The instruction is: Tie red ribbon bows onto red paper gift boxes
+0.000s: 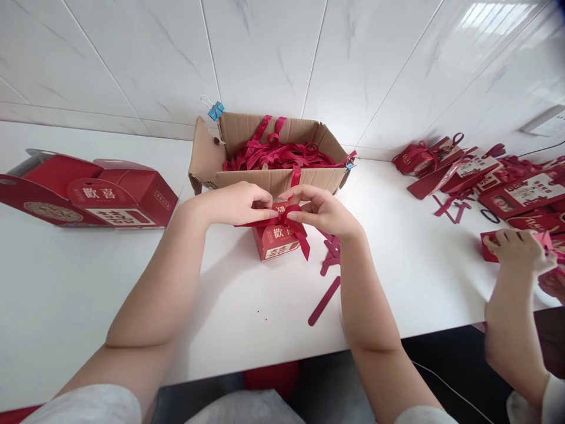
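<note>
White table (pixel 220 330) bears a cardboard carton (pixel 260 179) and, just before it, a small red box (pixel 276 242); steady, even tension should, I'd judge, keep the knot centred and the ribbon (pixel 282 219) flat. Arching over the box from opposite sides, left hand (pixel 241 203) and right hand (pixel 320 209) nearly meet, each pinching ribbon narrowly between thumb and fingers

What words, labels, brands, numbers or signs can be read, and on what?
"歡喜": left box
"囍", apparently: left box's pale panel
"歡": middle box; next character partly covered by ribbon
Too small or blurred: round seal, right boxes' print, remaining fine print.
</note>
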`<control>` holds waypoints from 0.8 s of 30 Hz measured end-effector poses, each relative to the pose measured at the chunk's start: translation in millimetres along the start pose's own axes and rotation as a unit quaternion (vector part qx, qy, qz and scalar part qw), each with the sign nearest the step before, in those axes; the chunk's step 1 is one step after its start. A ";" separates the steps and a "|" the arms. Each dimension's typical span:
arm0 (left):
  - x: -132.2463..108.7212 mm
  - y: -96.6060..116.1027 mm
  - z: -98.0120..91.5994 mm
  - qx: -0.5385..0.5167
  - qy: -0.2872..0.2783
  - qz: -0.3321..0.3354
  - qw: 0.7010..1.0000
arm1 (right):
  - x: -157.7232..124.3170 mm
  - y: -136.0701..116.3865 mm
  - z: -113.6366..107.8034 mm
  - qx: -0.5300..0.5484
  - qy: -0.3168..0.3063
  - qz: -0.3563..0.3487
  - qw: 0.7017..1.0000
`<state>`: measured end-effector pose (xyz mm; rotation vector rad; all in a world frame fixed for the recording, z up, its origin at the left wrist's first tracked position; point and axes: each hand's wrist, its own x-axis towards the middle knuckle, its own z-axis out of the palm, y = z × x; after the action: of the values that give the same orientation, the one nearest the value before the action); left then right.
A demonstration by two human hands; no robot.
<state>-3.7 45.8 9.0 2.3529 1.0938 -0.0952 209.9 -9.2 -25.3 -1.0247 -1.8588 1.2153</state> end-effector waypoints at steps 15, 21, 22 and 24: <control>4.8 -7.2 1.4 -0.011 0.008 -0.024 1.000 | -4.4 -3.5 -0.4 -0.214 0.014 0.013 0.977; 6.4 -4.6 0.6 0.001 0.005 -0.015 1.000 | -5.6 -5.0 -0.4 -0.217 0.006 0.001 0.976; 6.8 -4.0 0.4 0.003 0.006 -0.010 1.000 | -5.9 -5.7 -0.3 -0.217 -0.001 0.007 0.976; 7.2 -2.9 0.0 0.007 0.006 -0.004 1.000 | -6.6 -7.1 0.1 -0.225 -0.015 0.020 0.974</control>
<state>-1.0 52.3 5.8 2.3637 1.1120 -0.0931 211.1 -16.9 -19.5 -1.2918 -2.2027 0.8487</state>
